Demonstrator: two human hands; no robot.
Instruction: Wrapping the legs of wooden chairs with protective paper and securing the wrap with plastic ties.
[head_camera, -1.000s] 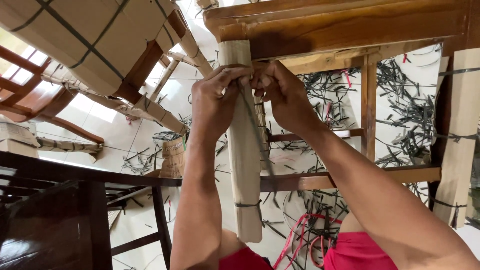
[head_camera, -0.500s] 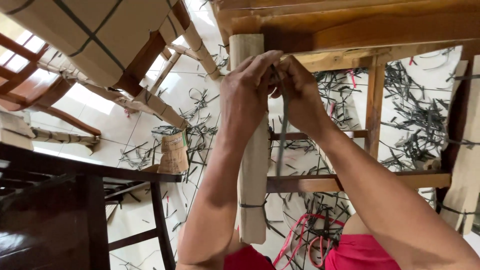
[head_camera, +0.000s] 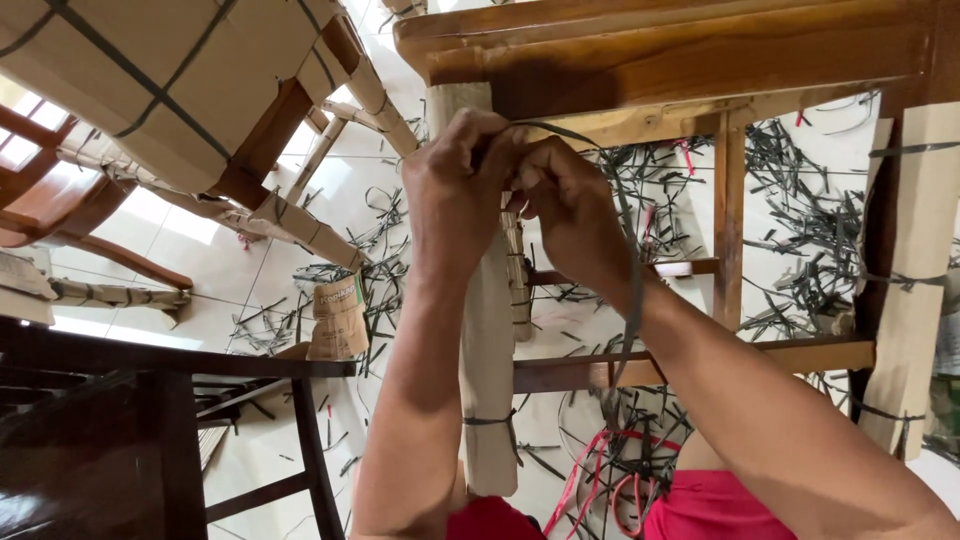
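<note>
A dark plastic strap (head_camera: 628, 290) loops round the top of a cardboard-wrapped chair leg (head_camera: 487, 370), just under the wooden seat frame (head_camera: 660, 50). The left hand (head_camera: 458, 190) and right hand (head_camera: 570, 205) meet there, fingers pinching the strap. Cut strap offcuts (head_camera: 800, 200) litter the tiled floor (head_camera: 200, 270).

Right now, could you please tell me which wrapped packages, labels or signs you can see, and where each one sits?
Wrapped chair leg: centre, under both hands, upright tan cardboard sleeve tied with dark strap.
Wrapped chair: upper left, tan cardboard panels crossed by dark straps.
Wrapped leg: right edge, tan cardboard, strapped.
Printed cardboard piece: on the floor left of centre, brown.
Signs, screens: none.
</note>
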